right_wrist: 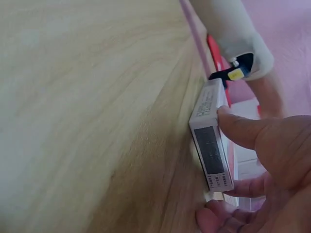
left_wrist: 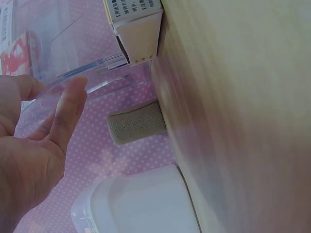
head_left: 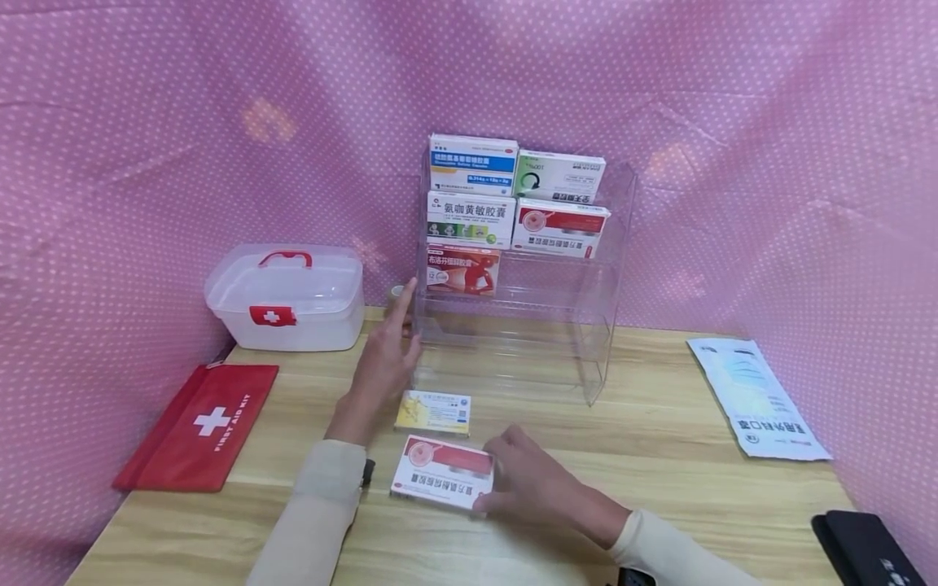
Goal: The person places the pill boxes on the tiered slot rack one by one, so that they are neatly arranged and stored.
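Note:
My right hand (head_left: 531, 480) holds the right end of a red-and-white medicine box (head_left: 440, 472), thumb at the near edge and fingers at the far side. In the right wrist view the box's end face (right_wrist: 211, 158) is turned to the camera, close over the tabletop. My left hand (head_left: 384, 354) is at the left side of a clear acrylic display rack (head_left: 542, 358), its fingers extended along the side panel's edge. Just beyond the held box lies a yellow-and-white medicine box (head_left: 432, 413). Several medicine boxes stand on the rack, including a red one (head_left: 463, 271) at lower left.
A white first aid box (head_left: 286, 301) and a red first aid pouch (head_left: 201, 427) are at the left. Behind my left hand stands a tan bandage roll (left_wrist: 137, 122). A mask packet (head_left: 758, 399) and a black case (head_left: 868, 549) lie at the right. Pink dotted cloth surrounds the table.

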{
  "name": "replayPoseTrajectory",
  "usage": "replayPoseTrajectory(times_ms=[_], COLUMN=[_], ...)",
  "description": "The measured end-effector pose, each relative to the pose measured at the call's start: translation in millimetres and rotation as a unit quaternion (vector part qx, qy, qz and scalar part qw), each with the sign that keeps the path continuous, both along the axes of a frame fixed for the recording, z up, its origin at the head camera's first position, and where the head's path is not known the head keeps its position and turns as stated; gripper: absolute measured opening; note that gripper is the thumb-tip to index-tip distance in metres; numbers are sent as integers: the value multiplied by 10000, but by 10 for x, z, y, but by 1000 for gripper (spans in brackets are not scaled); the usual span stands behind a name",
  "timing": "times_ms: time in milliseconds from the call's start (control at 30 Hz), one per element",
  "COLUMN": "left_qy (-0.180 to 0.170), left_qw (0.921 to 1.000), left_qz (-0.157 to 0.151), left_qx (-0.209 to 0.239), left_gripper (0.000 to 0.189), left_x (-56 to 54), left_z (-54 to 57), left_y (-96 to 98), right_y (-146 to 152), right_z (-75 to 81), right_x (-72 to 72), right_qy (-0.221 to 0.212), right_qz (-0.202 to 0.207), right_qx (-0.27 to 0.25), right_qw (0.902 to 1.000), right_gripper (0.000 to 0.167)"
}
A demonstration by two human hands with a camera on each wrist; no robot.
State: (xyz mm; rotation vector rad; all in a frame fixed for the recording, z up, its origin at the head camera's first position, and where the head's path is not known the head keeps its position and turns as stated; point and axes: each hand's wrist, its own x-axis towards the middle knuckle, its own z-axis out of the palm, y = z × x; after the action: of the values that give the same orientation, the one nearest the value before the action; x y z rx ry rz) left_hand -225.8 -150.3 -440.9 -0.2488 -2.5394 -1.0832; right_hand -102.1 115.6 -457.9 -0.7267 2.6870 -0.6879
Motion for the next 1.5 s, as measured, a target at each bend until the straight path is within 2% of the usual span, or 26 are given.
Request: replayPoseTrajectory(times_ms=[133, 267, 333, 467, 567, 700, 833, 967, 1067, 1167, 1333, 1500], left_qy=[7, -37, -48, -60, -71, -71, -100, -118, -142, -168, -147, -121], left_qw=[10000, 10000, 10000, 9998, 9998, 9999, 9999, 9999, 9999, 9998, 9999, 9999], left_qz=[-29, -32, -42, -89, -98, -83, -64, -65, -55, -40, -58, -92], left_qx=[5, 51, 76, 139, 162, 121, 78, 71, 54, 43, 8, 58], left_gripper=[108, 108, 108, 107, 107, 107, 104, 104, 105, 105, 105, 105], left_x=[-1, 1, -6, -5, 4, 7, 15, 17, 14, 16, 17, 16], left_z=[-6, 6, 4, -13, -18, -14, 15, 34, 29, 19, 11, 22], left_y=[-12, -19, -19, -24, -25, -23, -24, -23, -22, -20, -14, 1], right_y=[67, 152, 211, 358, 491, 697, 887, 1045, 1126, 1169, 1166, 1145], right_z=[-15, 28, 77, 226, 426, 812, 1213, 1483, 1573, 1596, 1570, 1543], right_x=[9, 9, -16, -172, -360, -642, -906, -1153, -1345, -1508, -1674, -1751], right_qy=[-211, -513, -611, -457, -106, 594, 1328, 2131, 2660, 2983, 3381, 3778], right_qz=[-225, -429, -487, -535, -712, -1264, -1729, -1994, -2063, -2030, -1817, -1408], right_qx=[-467, -1241, -1599, -2023, -2122, -2078, -2123, -2077, -2024, -2028, -1859, -1578], right_qw=[9984, 9900, 9840, 9768, 9746, 9682, 9526, 9337, 9196, 9103, 9045, 9014], right_gripper=[58, 41, 39, 39, 42, 47, 48, 47, 47, 47, 44, 38])
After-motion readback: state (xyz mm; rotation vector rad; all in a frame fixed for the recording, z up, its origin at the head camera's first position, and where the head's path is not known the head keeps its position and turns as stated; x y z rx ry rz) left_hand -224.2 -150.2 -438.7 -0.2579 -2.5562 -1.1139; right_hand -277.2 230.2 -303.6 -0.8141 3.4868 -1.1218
